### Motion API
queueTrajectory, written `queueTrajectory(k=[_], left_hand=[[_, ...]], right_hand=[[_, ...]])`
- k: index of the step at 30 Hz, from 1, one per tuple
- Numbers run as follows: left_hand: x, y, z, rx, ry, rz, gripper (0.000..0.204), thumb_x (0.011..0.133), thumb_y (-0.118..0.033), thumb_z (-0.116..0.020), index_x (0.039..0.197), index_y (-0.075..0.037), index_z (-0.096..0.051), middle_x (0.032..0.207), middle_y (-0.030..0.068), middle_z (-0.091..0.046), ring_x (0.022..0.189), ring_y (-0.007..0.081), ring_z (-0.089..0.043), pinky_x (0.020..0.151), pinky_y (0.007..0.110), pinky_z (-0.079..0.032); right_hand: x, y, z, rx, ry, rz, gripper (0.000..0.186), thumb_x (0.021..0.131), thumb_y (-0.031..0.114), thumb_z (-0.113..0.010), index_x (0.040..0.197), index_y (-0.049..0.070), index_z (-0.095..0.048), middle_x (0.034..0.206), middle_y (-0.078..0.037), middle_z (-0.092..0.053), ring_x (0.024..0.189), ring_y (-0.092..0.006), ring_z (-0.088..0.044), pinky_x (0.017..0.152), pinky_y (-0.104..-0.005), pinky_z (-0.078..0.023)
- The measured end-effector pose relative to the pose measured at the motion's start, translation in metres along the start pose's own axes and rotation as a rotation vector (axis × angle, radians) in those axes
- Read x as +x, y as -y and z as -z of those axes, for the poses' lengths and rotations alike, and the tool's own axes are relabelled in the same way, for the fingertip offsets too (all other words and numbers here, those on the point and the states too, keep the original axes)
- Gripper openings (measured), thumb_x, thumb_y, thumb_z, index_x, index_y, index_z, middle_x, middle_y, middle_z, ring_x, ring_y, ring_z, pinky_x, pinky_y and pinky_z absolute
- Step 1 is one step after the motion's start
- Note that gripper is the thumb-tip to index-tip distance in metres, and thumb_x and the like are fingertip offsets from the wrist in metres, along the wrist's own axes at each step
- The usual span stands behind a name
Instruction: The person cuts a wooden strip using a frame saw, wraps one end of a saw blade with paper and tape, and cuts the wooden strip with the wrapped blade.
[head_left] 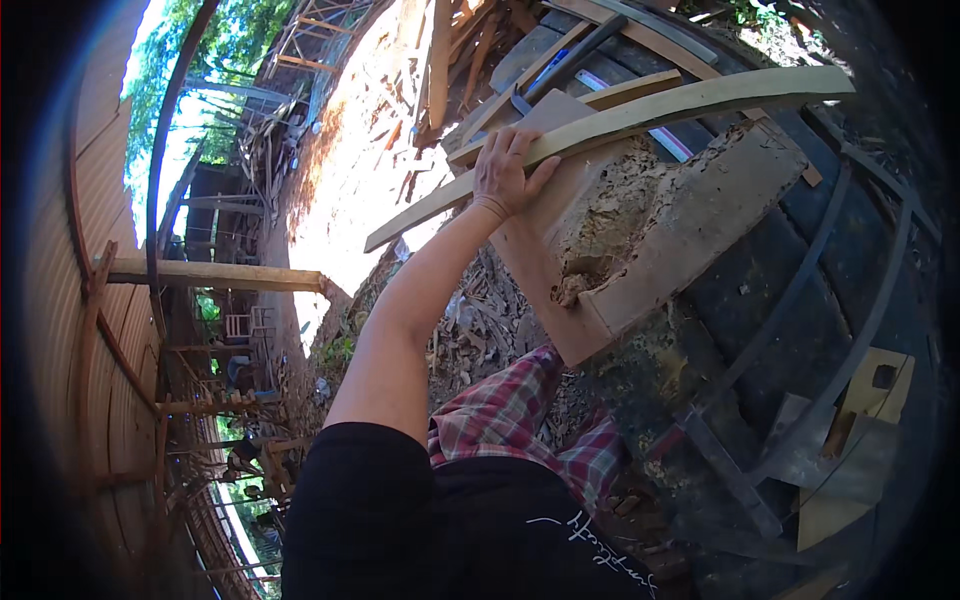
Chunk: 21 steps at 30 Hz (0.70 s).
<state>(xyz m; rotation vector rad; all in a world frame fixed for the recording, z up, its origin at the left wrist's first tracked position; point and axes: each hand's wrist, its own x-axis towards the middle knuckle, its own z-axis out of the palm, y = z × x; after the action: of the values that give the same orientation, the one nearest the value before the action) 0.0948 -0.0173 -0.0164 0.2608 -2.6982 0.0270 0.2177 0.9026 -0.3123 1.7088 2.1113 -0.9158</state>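
Note:
My left hand (508,178) lies across a long, pale, slightly curved wooden slat (690,108). Its fingers bend over the slat, and the thumb sticks out toward a wide wooden board (715,232). This board lies slantwise under the slat, with a rough, crumbling, eaten-out hollow (610,225) in its middle. A second pale strip end (465,155) shows beside my fingers. My right hand is not in view.
Dark bench slats (790,330) lie under the board. Beyond it are a dark-handled tool (590,50) and wood strips. Cut pale pieces (860,440) lie at lower right. Wood scraps (480,320) litter the ground. A corrugated wall (110,180) stands at left.

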Motion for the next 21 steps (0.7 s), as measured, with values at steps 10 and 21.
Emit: queueTrajectory(k=[10, 21], left_hand=[[0.002, 0.003, 0.003, -0.023, 0.036, -0.026, 0.040, 0.084, -0.038, -0.066, 0.109, -0.008, -0.058, 0.099, 0.0143, -0.057, 0.094, 0.0344, -0.057, 0.081, 0.043, -0.047], [0.002, 0.004, 0.001, 0.000, 0.040, -0.038, 0.042, 0.083, -0.040, -0.066, 0.109, -0.008, -0.058, 0.100, 0.0136, -0.055, 0.096, 0.0342, -0.055, 0.083, 0.044, -0.046]], right_hand=[[0.027, 0.002, -0.017, -0.039, -0.037, 0.020, 0.030, 0.090, 0.024, -0.061, 0.109, 0.001, -0.060, 0.099, -0.017, -0.062, 0.089, -0.0300, -0.064, 0.074, -0.0405, -0.053], [0.045, -0.025, 0.037, -0.058, -0.157, 0.016, 0.025, 0.089, 0.023, -0.060, 0.102, 0.002, -0.063, 0.088, -0.016, -0.064, 0.080, -0.0290, -0.066, 0.066, -0.0405, -0.054]])
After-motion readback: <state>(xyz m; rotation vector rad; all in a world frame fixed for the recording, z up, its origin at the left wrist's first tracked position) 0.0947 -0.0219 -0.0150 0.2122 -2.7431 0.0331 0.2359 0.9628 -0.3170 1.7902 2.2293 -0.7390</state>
